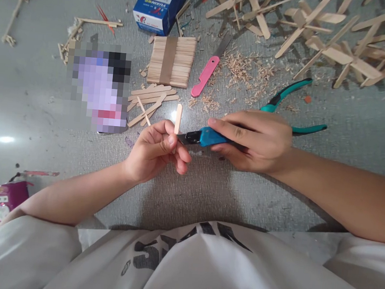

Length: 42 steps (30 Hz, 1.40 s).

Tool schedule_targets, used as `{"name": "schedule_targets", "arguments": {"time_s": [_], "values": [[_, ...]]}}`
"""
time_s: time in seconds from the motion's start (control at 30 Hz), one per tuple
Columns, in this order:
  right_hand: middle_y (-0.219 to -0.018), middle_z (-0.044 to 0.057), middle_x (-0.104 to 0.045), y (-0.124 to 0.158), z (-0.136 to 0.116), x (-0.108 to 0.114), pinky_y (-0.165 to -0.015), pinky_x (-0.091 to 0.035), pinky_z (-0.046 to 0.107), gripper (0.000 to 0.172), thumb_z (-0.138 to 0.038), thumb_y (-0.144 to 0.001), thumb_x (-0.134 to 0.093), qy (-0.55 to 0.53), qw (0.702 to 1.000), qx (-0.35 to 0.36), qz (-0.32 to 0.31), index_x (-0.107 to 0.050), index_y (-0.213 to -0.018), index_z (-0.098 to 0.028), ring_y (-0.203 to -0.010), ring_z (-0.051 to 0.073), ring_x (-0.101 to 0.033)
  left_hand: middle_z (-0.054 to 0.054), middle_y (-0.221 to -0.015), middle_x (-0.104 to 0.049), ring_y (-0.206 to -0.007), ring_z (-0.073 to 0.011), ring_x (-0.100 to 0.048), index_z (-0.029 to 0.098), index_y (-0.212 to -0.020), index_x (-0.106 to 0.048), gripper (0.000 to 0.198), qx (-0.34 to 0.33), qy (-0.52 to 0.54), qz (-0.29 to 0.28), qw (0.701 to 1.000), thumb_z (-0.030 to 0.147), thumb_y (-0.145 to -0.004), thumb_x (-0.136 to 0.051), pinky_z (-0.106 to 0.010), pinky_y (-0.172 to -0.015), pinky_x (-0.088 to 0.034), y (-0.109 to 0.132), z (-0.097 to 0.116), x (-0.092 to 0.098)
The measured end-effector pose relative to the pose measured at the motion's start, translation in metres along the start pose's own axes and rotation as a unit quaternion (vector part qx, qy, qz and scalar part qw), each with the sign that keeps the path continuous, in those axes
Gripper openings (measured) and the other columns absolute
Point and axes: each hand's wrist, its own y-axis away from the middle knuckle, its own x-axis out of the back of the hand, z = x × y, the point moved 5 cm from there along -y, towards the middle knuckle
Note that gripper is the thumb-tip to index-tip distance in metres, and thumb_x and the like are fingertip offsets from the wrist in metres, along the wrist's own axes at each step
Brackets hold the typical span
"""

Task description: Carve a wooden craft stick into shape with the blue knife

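Note:
A short wooden craft stick [178,118] stands up between the thumb and fingers of my left hand [153,152]. My right hand [258,139] is closed around a blue utility knife [211,137], its black front end pointing left. The blade meets the craft stick close to my left thumb; whether it has cut in cannot be seen. Another thin stick [143,111] slants down behind my left fingers, and I cannot tell if it is held or lying on the table. Beyond my right hand, teal-handled pliers [289,92] lie partly hidden.
Loose craft sticks [154,97] and a banded stick bundle [156,60] lie ahead, beside a pink-handled knife [205,76] with its blade out. Wood shavings [241,70] surround it. Crossed-stick pieces [304,21] fill the far right. A blue-white box [160,7] and a pixelated object [98,87] stand farther left.

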Motion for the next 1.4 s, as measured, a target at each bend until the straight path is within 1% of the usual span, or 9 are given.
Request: {"name": "schedule_targets", "arguments": {"time_s": [0.17, 0.33, 0.5, 0.63, 0.87, 1.0, 1.1, 1.23, 1.4], "values": [[-0.094, 0.004, -0.079, -0.003, -0.003, -0.001, -0.064, -0.052, 0.031, 0.044, -0.047, -0.111, -0.066, -0.001, 1.0, 0.022, 0.021, -0.07, -0.148, -0.024, -0.072, 0.016, -0.069, -0.003, -0.075, -0.085, -0.055, -0.0192, -0.079, 0.018, -0.086, -0.058, 0.045, 0.003, 0.002, 0.012, 1.0, 0.039, -0.088, -0.097, -0.021, -0.05, -0.062, 0.0, 0.0, 0.0], [-0.099, 0.008, -0.08, -0.006, -0.005, -0.001, -0.065, -0.055, 0.032, 0.044, -0.044, -0.111, -0.065, -0.012, 1.0, 0.024, 0.013, -0.071, -0.146, -0.019, -0.075, 0.017, -0.069, -0.005, -0.075, -0.085, -0.055, -0.0185, -0.078, 0.017, -0.086, -0.061, 0.043, -0.002, 0.018, 0.017, 1.0, 0.038, -0.085, -0.099, -0.023, -0.051, -0.063, 0.0, -0.002, 0.001], [-0.098, 0.007, -0.077, -0.006, -0.006, 0.0, -0.067, -0.056, 0.03, 0.047, -0.046, -0.114, -0.058, -0.003, 1.0, 0.027, 0.009, -0.07, -0.15, -0.019, -0.075, 0.016, -0.07, -0.003, -0.063, -0.077, -0.049, -0.0059, -0.063, 0.014, -0.081, -0.068, 0.043, -0.02, 0.014, 0.069, 0.997, 0.037, -0.078, -0.104, -0.01, -0.049, -0.046, 0.003, -0.002, 0.005], [-0.097, 0.007, -0.075, -0.004, -0.008, -0.001, -0.068, -0.056, 0.03, 0.049, -0.046, -0.115, -0.056, -0.015, 0.999, 0.039, -0.001, -0.068, -0.153, -0.017, -0.078, 0.016, -0.069, -0.001, -0.061, -0.075, -0.054, -0.0064, -0.066, 0.014, -0.077, -0.071, 0.046, -0.007, 0.001, 0.078, 0.997, 0.041, -0.073, -0.108, -0.009, -0.054, -0.05, 0.003, -0.003, 0.005], [-0.096, 0.007, -0.075, -0.005, -0.011, -0.001, -0.067, -0.056, 0.03, 0.048, -0.046, -0.116, -0.052, -0.007, 0.999, 0.051, -0.001, -0.066, -0.152, -0.018, -0.077, 0.016, -0.07, -0.002, -0.061, -0.074, -0.052, -0.0066, -0.064, 0.014, -0.077, -0.068, 0.054, 0.004, -0.031, 0.062, 0.998, 0.05, -0.071, -0.107, -0.01, -0.052, -0.045, 0.004, -0.003, 0.001], [-0.098, 0.008, -0.076, -0.005, -0.009, 0.0, -0.067, -0.055, 0.03, 0.047, -0.045, -0.116, -0.054, -0.025, 0.999, 0.043, 0.006, -0.068, -0.152, -0.018, -0.077, 0.017, -0.069, -0.002, -0.06, -0.073, -0.046, -0.0054, -0.052, 0.015, -0.077, -0.063, 0.058, -0.001, -0.067, 0.051, 0.996, 0.055, -0.074, -0.104, -0.013, -0.047, -0.035, 0.003, 0.001, -0.001], [-0.098, 0.008, -0.076, -0.005, -0.008, -0.001, -0.068, -0.055, 0.03, 0.049, -0.045, -0.115, -0.056, -0.028, 0.999, 0.041, 0.012, -0.067, -0.154, -0.019, -0.078, 0.017, -0.069, 0.003, -0.055, -0.062, -0.047, -0.0054, -0.049, 0.016, -0.076, -0.058, 0.058, -0.026, -0.09, 0.036, 0.995, 0.058, -0.081, -0.099, -0.015, -0.049, -0.032, 0.003, 0.003, -0.005], [-0.096, 0.007, -0.075, -0.006, -0.008, -0.001, -0.066, -0.053, 0.029, 0.05, -0.045, -0.115, -0.055, -0.033, 0.999, 0.04, 0.015, -0.064, -0.157, -0.02, -0.076, 0.017, -0.068, 0.006, -0.059, -0.05, -0.05, -0.0036, -0.034, 0.017, -0.073, -0.055, 0.061, -0.071, -0.121, 0.016, 0.99, 0.063, -0.09, -0.089, -0.019, -0.048, -0.023, 0.004, 0.003, -0.009], [-0.096, 0.008, -0.079, -0.008, -0.008, -0.001, -0.067, -0.056, 0.03, 0.048, -0.049, -0.114, -0.056, -0.044, 0.999, 0.03, 0.007, -0.071, -0.146, -0.015, -0.075, 0.017, -0.071, 0.007, -0.057, -0.04, -0.051, -0.0053, -0.028, 0.017, -0.073, -0.056, 0.06, -0.062, -0.139, 0.014, 0.988, 0.066, -0.094, -0.083, -0.022, -0.05, -0.019, 0.007, -0.001, -0.007]]}}
